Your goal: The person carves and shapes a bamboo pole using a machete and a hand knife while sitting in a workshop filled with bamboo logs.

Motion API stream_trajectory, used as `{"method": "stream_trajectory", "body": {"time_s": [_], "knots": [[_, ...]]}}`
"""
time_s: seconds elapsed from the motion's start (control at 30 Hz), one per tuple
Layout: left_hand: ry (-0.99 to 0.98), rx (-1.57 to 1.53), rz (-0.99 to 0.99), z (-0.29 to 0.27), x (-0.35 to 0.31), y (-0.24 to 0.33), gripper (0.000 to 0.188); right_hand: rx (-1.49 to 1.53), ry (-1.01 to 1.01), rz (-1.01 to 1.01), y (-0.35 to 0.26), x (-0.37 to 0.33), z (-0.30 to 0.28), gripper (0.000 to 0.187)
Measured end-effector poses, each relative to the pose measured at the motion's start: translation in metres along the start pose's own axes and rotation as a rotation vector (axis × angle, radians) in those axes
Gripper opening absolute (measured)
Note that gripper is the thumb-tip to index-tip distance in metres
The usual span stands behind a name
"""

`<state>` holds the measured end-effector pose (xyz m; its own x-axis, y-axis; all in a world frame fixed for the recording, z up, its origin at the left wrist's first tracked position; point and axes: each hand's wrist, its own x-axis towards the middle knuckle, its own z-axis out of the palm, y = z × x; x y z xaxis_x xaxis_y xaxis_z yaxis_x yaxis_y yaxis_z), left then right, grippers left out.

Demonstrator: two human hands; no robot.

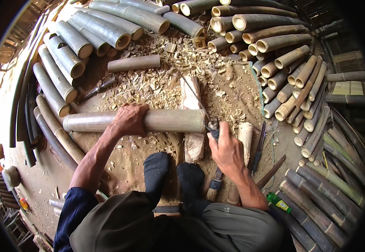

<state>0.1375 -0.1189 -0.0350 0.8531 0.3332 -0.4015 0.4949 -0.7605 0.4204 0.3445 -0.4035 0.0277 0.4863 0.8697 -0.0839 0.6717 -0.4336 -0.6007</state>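
Earthen floor [39, 180], strewn toward the middle with pale bamboo chips [142, 88], stacks of cut bamboo around it. Working left to right: a fan of thick grey-green bamboo sections [52, 88], then a slim dark tool [100, 89] lying among the chips, kind unclear to me. Beyond it, a short brown bamboo length [134, 63] lies loose.

Nearer, I have the left hand [130, 119] over a long tan-grey bamboo tube [174, 121], fingers bent down around it, a partial wrap, palm on top. Tube lies level, side to side before the feet, its right end across a pale rough wooden block [194, 149].

At that end, the right hand [226, 147] has its fingers curled closed on the grip of a long thin dark blade [195, 95], slanting up and left beside the tube's end. Contact: cannot tell.

Further right, a dark-bladed knife [258, 147] on the ground, then a heap of narrower tan bamboo pieces [291, 88].

My reading: step in hand is cutting or trimming the right end. A next stroke would call for a firm left hold, tube seated on the block, blade kept clear of both knees.
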Motion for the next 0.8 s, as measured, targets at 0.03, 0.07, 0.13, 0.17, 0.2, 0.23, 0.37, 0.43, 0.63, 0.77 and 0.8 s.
{"method": "stream_trajectory", "body": {"time_s": [0.03,0.07,0.13,0.17,0.2,0.23,0.37,0.43,0.63,0.77,0.8], "knots": [[-0.004,-0.002,0.0,0.002,-0.001,0.0,0.068,-0.003,0.068,-0.092,-0.015,0.001,-0.014,0.03],[-0.007,-0.003,-0.001,0.003,-0.002,0.0,0.068,0.001,0.151,-0.208,-0.016,0.0,-0.014,0.028],[-0.011,-0.008,-0.008,-0.002,0.001,0.002,0.067,-0.016,0.193,-0.274,0.001,0.001,0.0,0.024],[-0.025,-0.024,-0.005,0.0,0.005,0.006,0.067,-0.046,0.141,-0.207,0.031,-0.003,0.019,0.021],[-0.036,-0.032,-0.016,-0.001,0.008,0.007,0.067,-0.346,-0.145,0.018,0.055,0.001,0.028,0.017],[-0.014,-0.015,-0.005,-0.002,0.006,0.005,0.067,-0.215,-0.283,0.219,0.059,0.01,0.021,0.014],[0.027,0.02,0.018,0.001,-0.001,0.003,0.068,-0.055,-0.146,0.112,0.015,0.005,-0.008,0.021],[0.084,0.039,0.049,0.004,-0.002,0.002,0.069,-0.02,-0.02,-0.016,-0.006,0.002,-0.019,0.031],[0.215,0.075,0.044,0.016,-0.008,0.012,0.07,-0.171,-0.245,0.211,0.038,0.007,0.014,0.03],[0.196,0.075,0.011,0.019,-0.015,0.01,0.071,-0.15,-0.18,0.088,0.002,0.02,-0.01,0.025],[0.214,0.082,0.004,0.015,-0.012,0.01,0.072,-0.07,-0.099,0.047,-0.004,0.017,-0.013,0.025]]}}
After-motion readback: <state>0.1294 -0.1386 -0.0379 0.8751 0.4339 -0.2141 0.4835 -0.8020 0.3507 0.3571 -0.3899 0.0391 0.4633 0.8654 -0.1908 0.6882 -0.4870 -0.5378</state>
